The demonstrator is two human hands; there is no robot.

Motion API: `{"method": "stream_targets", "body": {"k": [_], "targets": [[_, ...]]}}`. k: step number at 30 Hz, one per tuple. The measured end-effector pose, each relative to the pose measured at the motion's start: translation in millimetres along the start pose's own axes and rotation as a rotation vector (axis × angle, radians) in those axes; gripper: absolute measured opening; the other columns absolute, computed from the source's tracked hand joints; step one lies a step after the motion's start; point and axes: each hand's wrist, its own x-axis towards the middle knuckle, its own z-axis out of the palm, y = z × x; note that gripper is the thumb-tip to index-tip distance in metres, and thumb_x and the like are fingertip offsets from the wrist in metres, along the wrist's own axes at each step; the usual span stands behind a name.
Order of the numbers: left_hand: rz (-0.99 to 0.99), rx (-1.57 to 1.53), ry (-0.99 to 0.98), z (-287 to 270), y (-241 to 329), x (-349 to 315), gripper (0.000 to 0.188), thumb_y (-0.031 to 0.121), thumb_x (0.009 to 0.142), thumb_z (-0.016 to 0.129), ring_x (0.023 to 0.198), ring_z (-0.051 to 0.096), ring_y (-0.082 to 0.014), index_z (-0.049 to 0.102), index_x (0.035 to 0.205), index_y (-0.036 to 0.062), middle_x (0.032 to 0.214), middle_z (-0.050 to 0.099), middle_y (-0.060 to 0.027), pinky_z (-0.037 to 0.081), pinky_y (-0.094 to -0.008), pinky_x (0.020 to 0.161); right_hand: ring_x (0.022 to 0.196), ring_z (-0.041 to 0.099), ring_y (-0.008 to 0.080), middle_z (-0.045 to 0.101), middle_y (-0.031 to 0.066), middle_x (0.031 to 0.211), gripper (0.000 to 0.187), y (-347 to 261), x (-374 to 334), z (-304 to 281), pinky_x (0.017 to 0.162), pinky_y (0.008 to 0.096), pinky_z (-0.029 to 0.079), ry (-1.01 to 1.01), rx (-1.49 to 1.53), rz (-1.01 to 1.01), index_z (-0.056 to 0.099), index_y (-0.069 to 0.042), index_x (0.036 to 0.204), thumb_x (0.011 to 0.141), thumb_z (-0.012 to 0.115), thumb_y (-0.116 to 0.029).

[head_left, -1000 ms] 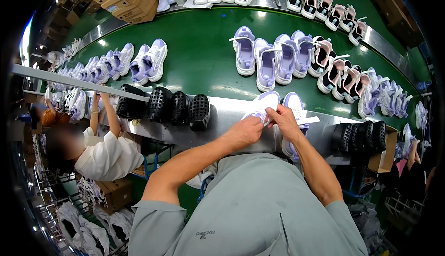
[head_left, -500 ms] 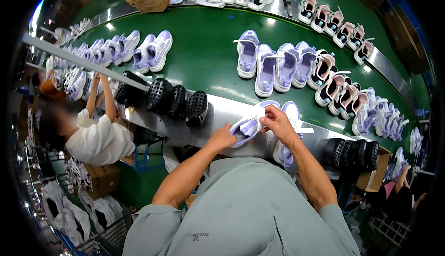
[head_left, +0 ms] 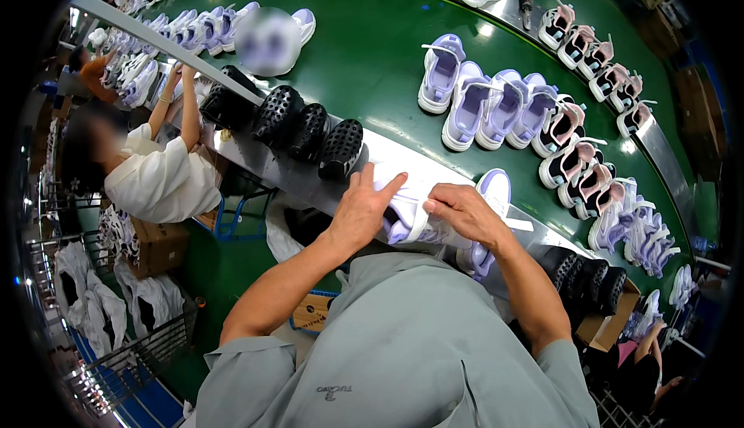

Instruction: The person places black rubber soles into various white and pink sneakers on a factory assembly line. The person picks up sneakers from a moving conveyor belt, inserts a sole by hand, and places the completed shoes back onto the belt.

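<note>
A white and lilac sneaker [head_left: 401, 230] is tilted between my two hands above the metal ledge. My left hand [head_left: 361, 209] grips it from the left, with the thumb over its upper. On the other side, my right hand [head_left: 468, 212] pinches a white strap [head_left: 419, 222] on the sneaker between thumb and finger. Its far end is partly covered by my right hand. Close by on the right stands a matching sneaker [head_left: 494, 190], partly behind my right wrist. A white strip [head_left: 518, 224] sticks out beside that wrist.
Lilac sneakers [head_left: 470, 110] and black-pink sneakers [head_left: 563, 129] stand in rows on the green surface [head_left: 341, 48]. Black dimpled shoe-shaped blocks [head_left: 341, 149] line the ledge [head_left: 403, 149] at left, with more black blocks [head_left: 593, 277] at right. A slanting metal bar [head_left: 167, 46] and a co-worker [head_left: 167, 172] are at left.
The sneaker has been turned, so more of its white upper shows. My left hand has moved up over it, and my right hand now pinches its strap. The whole view has shifted.
</note>
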Motion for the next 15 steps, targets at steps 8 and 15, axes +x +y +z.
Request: {"method": "stream_targets", "body": {"k": [8,15], "targets": [[0.068,-0.034,-0.033,-7.1,-0.6,-1.0,0.069,-0.006,0.074,0.069,0.105,0.055,-0.0452,0.060,0.138,0.0177,0.125,0.049,-0.0284,0.050,-0.0478,0.094,0.074,0.057,0.0374,0.059,0.0162,0.075,0.035,-4.9,17.5,1.1,0.069,0.0465,0.044,-0.146,-0.135,-0.060,0.061,-0.001,0.084,0.098,0.057,-0.032],[0.013,-0.090,-0.111,4.0,-4.7,-9.1,0.064,-0.009,0.078,0.060,0.105,0.055,-0.0466,0.060,0.136,0.0166,0.123,0.051,-0.0295,0.049,-0.0487,0.095,0.076,0.064,0.0381,0.067,0.0165,0.078,0.032,7.1,16.0,24.6,0.068,0.0470,0.049,-0.147,-0.231,0.054,0.066,-0.003,0.085,0.095,0.062,-0.033]]}}
